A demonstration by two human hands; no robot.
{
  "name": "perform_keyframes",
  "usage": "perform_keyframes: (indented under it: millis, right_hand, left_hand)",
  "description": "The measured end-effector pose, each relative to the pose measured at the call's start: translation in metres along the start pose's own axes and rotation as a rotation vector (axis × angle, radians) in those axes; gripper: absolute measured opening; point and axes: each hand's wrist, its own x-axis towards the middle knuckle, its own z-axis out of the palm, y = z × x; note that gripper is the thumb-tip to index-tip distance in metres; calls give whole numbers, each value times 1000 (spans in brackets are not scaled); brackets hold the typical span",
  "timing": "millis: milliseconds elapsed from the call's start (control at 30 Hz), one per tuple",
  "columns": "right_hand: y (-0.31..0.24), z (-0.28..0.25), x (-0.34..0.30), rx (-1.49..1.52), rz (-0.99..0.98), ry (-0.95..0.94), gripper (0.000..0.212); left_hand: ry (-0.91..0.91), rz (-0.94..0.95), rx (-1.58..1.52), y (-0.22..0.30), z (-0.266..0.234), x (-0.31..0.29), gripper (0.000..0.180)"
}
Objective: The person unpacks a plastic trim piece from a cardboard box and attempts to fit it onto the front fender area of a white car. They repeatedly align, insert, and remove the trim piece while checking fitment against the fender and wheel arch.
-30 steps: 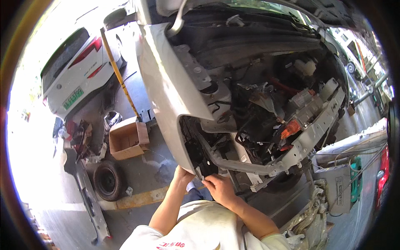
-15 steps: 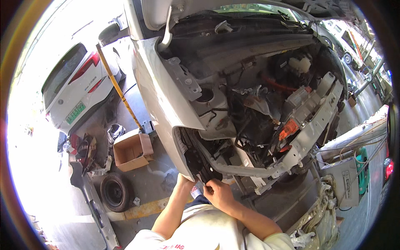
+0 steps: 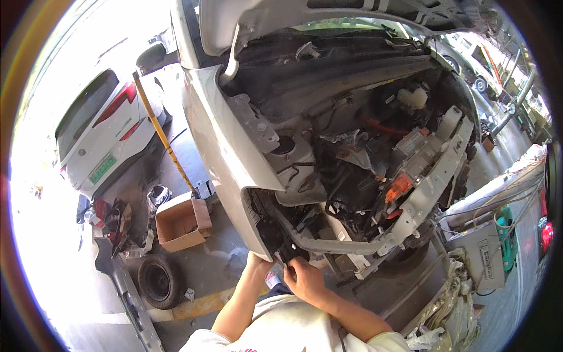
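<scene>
A white car (image 3: 223, 146) with its front bumper off and its hood up fills the middle of the view. My left hand (image 3: 258, 265) rests against the lower corner of the white fender, at the empty headlight opening. My right hand (image 3: 305, 278) is just beside it, fingers curled around a small dark part (image 3: 287, 258) at the lower edge of that opening. Whether the left hand grips anything is too small to tell. Inside the bay I see black hoses, an orange connector (image 3: 399, 186) and a white front crossbeam (image 3: 434, 182).
An open cardboard box (image 3: 179, 223) and a loose tyre (image 3: 157, 280) lie on the floor at left, near scattered car parts. A second white car (image 3: 99, 135) is parked farther left. A yellow pole (image 3: 161, 138) leans by the fender. A grey machine (image 3: 487, 255) stands at right.
The view has swung, so the car sits more to the right and lower in the picture. Both hands stay together at the lower fender corner.
</scene>
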Motion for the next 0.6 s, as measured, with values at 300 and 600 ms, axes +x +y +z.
perform_keyframes:
  millis: [300,600]
  right_hand:
    - [-10,-59,23,1,37,-157,28]
    - [25,-195,137,-623,-5,542,54]
  left_hand:
    - [78,33,-2,-3,19,-13,21]
    - [228,44,-85,-5,3,-3,15]
